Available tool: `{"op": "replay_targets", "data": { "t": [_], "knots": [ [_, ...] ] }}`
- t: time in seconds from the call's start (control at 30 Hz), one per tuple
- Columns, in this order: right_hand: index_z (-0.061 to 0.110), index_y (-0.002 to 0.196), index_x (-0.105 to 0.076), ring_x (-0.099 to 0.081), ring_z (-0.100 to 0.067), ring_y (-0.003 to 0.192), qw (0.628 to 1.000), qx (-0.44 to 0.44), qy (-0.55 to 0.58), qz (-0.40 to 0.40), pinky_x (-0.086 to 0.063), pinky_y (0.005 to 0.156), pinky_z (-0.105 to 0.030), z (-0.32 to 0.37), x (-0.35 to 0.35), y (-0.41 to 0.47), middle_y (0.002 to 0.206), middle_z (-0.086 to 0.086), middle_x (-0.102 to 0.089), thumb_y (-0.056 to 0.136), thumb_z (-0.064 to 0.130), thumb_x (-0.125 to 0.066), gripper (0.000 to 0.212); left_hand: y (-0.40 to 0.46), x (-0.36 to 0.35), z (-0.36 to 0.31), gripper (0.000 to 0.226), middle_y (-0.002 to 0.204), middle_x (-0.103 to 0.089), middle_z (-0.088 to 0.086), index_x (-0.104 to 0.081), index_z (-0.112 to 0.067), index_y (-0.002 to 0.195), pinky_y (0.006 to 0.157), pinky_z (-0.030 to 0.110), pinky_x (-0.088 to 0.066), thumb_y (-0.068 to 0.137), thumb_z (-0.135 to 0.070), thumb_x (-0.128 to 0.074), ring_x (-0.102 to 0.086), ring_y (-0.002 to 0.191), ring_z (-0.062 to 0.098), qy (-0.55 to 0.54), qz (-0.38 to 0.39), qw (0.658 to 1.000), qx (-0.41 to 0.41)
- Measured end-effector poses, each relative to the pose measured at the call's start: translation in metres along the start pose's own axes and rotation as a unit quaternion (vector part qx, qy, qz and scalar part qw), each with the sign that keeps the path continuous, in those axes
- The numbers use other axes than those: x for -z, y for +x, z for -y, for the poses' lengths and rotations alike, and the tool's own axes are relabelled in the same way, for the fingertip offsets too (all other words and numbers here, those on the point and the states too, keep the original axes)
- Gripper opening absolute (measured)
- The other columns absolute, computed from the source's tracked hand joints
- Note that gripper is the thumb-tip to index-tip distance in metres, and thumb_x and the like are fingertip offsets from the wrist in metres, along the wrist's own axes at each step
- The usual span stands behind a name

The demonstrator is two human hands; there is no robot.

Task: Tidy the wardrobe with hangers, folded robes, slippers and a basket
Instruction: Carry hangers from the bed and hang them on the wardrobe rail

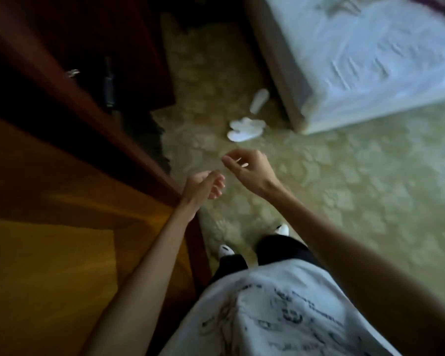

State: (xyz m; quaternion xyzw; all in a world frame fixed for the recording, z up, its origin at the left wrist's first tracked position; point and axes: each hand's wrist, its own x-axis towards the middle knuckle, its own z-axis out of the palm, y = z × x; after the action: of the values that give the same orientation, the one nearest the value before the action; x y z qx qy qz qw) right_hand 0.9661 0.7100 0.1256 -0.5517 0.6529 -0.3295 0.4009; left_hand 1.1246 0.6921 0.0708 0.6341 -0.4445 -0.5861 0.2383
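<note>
White slippers lie on the patterned carpet: a loose pile and a single one further off, near the bed corner. My left hand hangs by the wardrobe's wooden edge, fingers loosely curled and holding nothing. My right hand hovers above the carpet just short of the slipper pile, fingers relaxed, nothing in it. The wardrobe's inside is dark; a metal hanger hook glints there.
A bed with a white cover fills the upper right, its corner close to the slippers. An orange-brown wooden surface lies at my left. My feet in white footwear stand on the carpet.
</note>
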Motion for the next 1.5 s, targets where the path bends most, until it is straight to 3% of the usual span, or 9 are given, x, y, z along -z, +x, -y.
{"op": "replay_targets", "data": {
  "t": [0.2,0.3,0.43,0.63,0.8,1.17,1.27,1.37,1.5],
  "knots": [
    [0.018,0.095,-0.077,-0.062,0.000,0.073,0.969,-0.235,0.006,-0.079,-0.044,0.066,-0.023,-0.145,0.068,-0.083,0.086,0.008,-0.072,0.094,0.041,-0.063,0.027,0.025,-0.129,0.034,0.023,0.071,-0.067,0.007,-0.068,-0.009,0.079,0.046,0.022,-0.043,0.096,-0.024,-0.062,-0.058,0.049,0.013,0.219,0.205,0.948,0.102],
    [0.016,0.097,-0.078,-0.068,-0.014,0.082,0.929,-0.349,0.042,-0.120,-0.053,0.071,-0.030,-0.211,0.098,-0.145,0.090,0.001,-0.075,0.094,0.046,-0.061,0.034,0.027,-0.200,0.051,0.022,0.074,-0.070,0.006,-0.070,-0.008,0.085,0.049,0.022,-0.048,0.097,-0.022,-0.059,-0.062,0.057,0.015,0.338,0.279,0.892,0.109],
    [0.012,0.097,-0.077,-0.066,-0.017,0.086,0.856,-0.468,0.109,-0.190,-0.043,0.068,-0.024,-0.277,0.127,-0.243,0.092,-0.002,-0.074,0.093,0.043,-0.062,0.034,0.010,-0.299,0.067,0.021,0.081,-0.070,0.011,-0.072,0.000,0.096,0.049,0.022,-0.048,0.098,-0.016,-0.058,-0.061,0.057,0.016,0.436,0.344,0.828,0.081],
    [0.011,0.087,-0.075,-0.065,-0.018,0.078,0.744,-0.576,0.195,-0.277,-0.045,0.068,-0.026,-0.339,0.154,-0.363,0.082,-0.002,-0.072,0.094,0.044,-0.061,0.037,-0.026,-0.447,0.072,0.019,0.075,-0.069,0.007,-0.071,-0.002,0.093,0.047,0.022,-0.048,0.098,-0.014,-0.057,-0.062,0.056,0.016,0.533,0.440,0.722,0.034],
    [0.009,0.088,-0.075,-0.067,-0.021,0.082,0.702,-0.607,0.243,-0.282,-0.050,0.072,-0.030,-0.375,0.186,-0.393,0.084,-0.004,-0.072,0.094,0.044,-0.063,0.037,-0.040,-0.533,0.050,0.016,0.082,-0.071,0.009,-0.071,-0.004,0.097,0.051,0.022,-0.051,0.099,-0.012,-0.057,-0.065,0.063,0.017,0.548,0.466,0.695,-0.003],
    [0.014,0.098,-0.074,-0.057,-0.004,0.069,0.802,-0.500,0.197,-0.262,-0.039,0.055,-0.017,-0.481,0.427,-0.283,0.086,0.002,-0.066,0.097,0.032,-0.059,0.023,0.052,-0.640,0.009,0.018,0.077,-0.068,0.012,-0.071,-0.002,0.089,0.042,0.021,-0.045,0.098,-0.009,-0.057,-0.060,0.056,0.018,0.549,0.332,0.766,0.041],
    [0.014,0.105,-0.074,-0.063,-0.009,0.080,0.828,-0.484,0.159,-0.235,-0.044,0.058,-0.017,-0.520,0.514,-0.252,0.095,0.001,-0.070,0.095,0.029,-0.059,0.024,0.076,-0.690,-0.002,0.019,0.071,-0.066,0.012,-0.071,0.000,0.087,0.041,0.021,-0.042,0.097,-0.006,-0.056,-0.059,0.048,0.017,0.553,0.302,0.771,0.092],
    [0.005,0.102,-0.074,-0.070,-0.023,0.091,0.841,-0.489,0.112,-0.201,-0.059,0.077,-0.034,-0.557,0.598,-0.230,0.101,-0.009,-0.075,0.093,0.027,-0.060,0.028,0.080,-0.757,-0.034,0.021,0.063,-0.059,0.009,-0.066,-0.001,0.080,0.033,0.015,-0.036,0.096,-0.002,-0.053,-0.050,0.031,0.006,0.549,0.314,0.767,0.106],
    [0.009,0.107,-0.074,-0.069,-0.017,0.090,0.854,-0.484,0.072,-0.175,-0.059,0.084,-0.033,-0.592,0.704,-0.215,0.101,-0.004,-0.074,0.096,0.026,-0.060,0.025,0.086,-0.870,-0.078,0.021,0.068,-0.063,0.010,-0.066,-0.002,0.081,0.035,0.015,-0.039,0.097,-0.003,-0.053,-0.053,0.040,0.011,0.507,0.332,0.789,0.102]
  ]
}}
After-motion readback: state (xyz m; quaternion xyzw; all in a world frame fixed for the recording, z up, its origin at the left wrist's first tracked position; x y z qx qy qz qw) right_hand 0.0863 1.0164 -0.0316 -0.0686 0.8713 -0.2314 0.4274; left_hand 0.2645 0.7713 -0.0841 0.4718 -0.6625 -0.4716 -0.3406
